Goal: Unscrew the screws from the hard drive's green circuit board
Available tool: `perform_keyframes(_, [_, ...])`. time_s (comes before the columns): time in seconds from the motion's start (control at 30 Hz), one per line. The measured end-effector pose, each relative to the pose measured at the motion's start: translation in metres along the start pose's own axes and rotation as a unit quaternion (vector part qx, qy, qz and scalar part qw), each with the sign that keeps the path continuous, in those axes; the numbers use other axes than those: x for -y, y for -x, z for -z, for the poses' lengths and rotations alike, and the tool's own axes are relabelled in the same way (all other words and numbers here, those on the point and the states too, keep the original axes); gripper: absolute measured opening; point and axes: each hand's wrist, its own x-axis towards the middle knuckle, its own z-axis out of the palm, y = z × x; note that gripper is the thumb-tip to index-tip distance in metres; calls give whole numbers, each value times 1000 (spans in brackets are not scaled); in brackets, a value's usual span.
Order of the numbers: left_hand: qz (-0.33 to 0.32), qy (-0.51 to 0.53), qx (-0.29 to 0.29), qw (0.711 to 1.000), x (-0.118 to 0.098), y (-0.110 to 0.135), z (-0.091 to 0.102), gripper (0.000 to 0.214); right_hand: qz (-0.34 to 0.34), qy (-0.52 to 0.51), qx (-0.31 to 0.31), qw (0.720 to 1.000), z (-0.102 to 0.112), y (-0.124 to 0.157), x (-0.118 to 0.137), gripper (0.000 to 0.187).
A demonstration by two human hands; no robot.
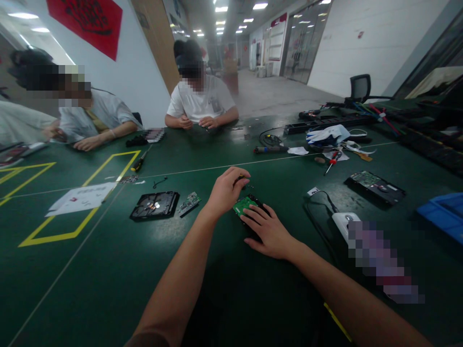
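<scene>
In the head view a hard drive lies in front of me, its green circuit board facing up. My right hand rests across the drive with its fingers spread, covering much of it. Just beyond the drive's far left corner is my left hand, its fingers curled in a pinch; whatever they hold, if anything, is too small or hidden to make out. Tiny dark bits lie close to those fingertips. To the left sit a second hard drive and a loose circuit board.
Rightward are a third hard drive, a white device with a cable, and a blue bin. Farther back lie a red screwdriver, gloves and a yellow-black screwdriver. Two people sit across the green table.
</scene>
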Motion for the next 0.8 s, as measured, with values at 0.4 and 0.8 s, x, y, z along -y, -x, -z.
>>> perform_keyframes(0.4, [-27, -11, 55, 998, -1, 1, 0, 41, -1, -2, 0, 1000, -3, 0, -1, 66])
perform_keyframes(0.8, [24, -31, 4, 999, -1, 1, -1, 25, -2, -1, -2, 1000, -3, 0, -1, 65])
